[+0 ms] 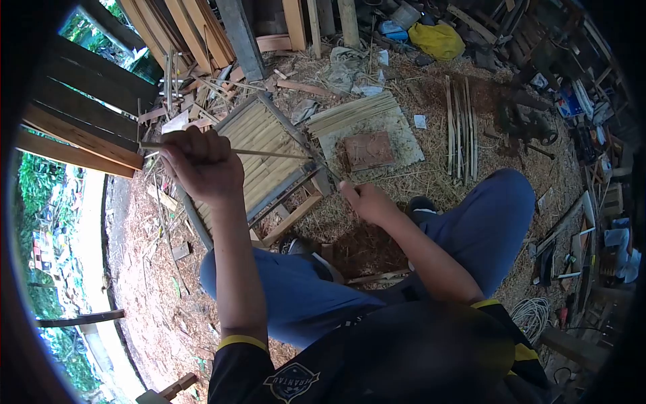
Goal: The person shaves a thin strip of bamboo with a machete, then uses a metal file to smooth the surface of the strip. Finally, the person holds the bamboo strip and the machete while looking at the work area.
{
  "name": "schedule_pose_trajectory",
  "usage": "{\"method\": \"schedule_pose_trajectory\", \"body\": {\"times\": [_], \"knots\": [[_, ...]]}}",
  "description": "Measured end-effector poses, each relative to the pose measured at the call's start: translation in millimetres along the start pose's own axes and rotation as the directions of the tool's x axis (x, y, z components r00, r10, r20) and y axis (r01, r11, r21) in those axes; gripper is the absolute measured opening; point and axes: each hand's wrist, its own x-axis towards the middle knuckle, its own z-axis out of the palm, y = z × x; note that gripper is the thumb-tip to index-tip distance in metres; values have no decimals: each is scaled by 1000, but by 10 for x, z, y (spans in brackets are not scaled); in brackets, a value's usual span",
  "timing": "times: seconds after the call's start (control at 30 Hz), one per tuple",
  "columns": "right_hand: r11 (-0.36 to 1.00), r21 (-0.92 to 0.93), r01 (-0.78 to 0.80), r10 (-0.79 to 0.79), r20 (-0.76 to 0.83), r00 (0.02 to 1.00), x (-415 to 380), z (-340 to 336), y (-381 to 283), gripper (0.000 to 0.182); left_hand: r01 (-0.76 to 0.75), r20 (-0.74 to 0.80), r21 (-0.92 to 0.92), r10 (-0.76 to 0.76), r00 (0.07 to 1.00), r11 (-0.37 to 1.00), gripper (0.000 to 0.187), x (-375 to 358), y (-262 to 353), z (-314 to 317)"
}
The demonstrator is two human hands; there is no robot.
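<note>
My left hand (205, 165) is raised at the left, fingers wrapped round a thin bamboo strip (269, 154). A short end of the strip sticks out to the left of the fist; the rest runs right to the corner of a low bamboo-slat bench (252, 178). At the centre, my right hand (367, 203) is closed on a slim dark knife-like tool (331, 172), which points up and left toward the strip's far end. The tool's handle is mostly hidden in my fingers.
Beyond my right hand, a bundle of thin strips (353, 114) and a brown block (369, 150) lie on a pale sheet (407, 138). Long strips (461, 131) rest on the shavings-covered floor to the right. Planks (81, 145) stand at the left; a yellow bag (437, 42) lies behind.
</note>
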Motion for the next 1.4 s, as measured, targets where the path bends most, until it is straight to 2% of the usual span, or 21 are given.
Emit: {"method": "schedule_pose_trajectory", "body": {"times": [0.07, 0.17, 0.27, 0.37, 0.47, 0.57, 0.67, 0.77, 0.87, 0.97, 1.07, 1.17, 1.27, 1.4], "knots": [[999, 20, -41, 40, 55, 998, -172, -140, -193, 77, -4, 28, 3, 4, 1000, 1000, 37, 10, -10, 14], [971, 164, 172, -170, -31, 985, -327, -145, -331, 77, 14, 89, -19, -12, 996, 1000, 38, 6, 0, 22], [996, 46, 74, -72, -27, 997, -84, 7, -73, 77, 41, 128, -72, -31, 991, 997, 38, 13, 40, -29], [999, 41, -10, 8, 36, 999, -88, -92, -98, 77, 49, 157, -108, -31, 987, 993, 38, 20, 40, -61], [974, 143, 177, -173, -40, 984, -286, -75, -255, 78, 61, 141, -106, -46, 989, 992, 37, -12, 38, -63], [998, 18, 63, -62, -71, 996, -15, 100, -8, 77, 58, 126, -100, -46, 991, 993, 37, -6, 72, -58], [999, -34, 26, -27, -35, 999, -52, -9, -61, 77, 63, 135, -105, -48, 990, 992, 37, -9, 66, -34], [974, 122, 192, -187, -55, 981, -282, -63, -254, 78, 86, 148, -112, -69, 987, 990, 39, -41, 58, -10], [999, 33, 39, -37, -55, 998, -67, 78, -28, 76, 78, 121, -83, -68, 990, 993, 41, -56, 90, -8], [993, 119, 15, -17, 16, 1000, -139, -58, -113, 73, 48, 125, -54, -41, 991, 997, 42, -41, 62, 11], [961, 192, 197, -197, -20, 980, -403, -112, -476, 72, 61, 167, -68, -49, 985, 996, 43, -73, 44, -8], [872, 229, 432, -408, -146, 901, -524, -53, -640, 71, 62, 147, -91, -48, 988, 994, 44, -109, 40, -57], [948, 241, 209, -198, -70, 978, -233, 71, -284, 68, 37, 148, -61, -28, 989, 997, 44, -121, 73, -92], [970, 138, 199, -194, -47, 980, -213, 17, -291, 67, 37, 176, -70, -24, 984, 997, 45, -160, 113, -68]]}}
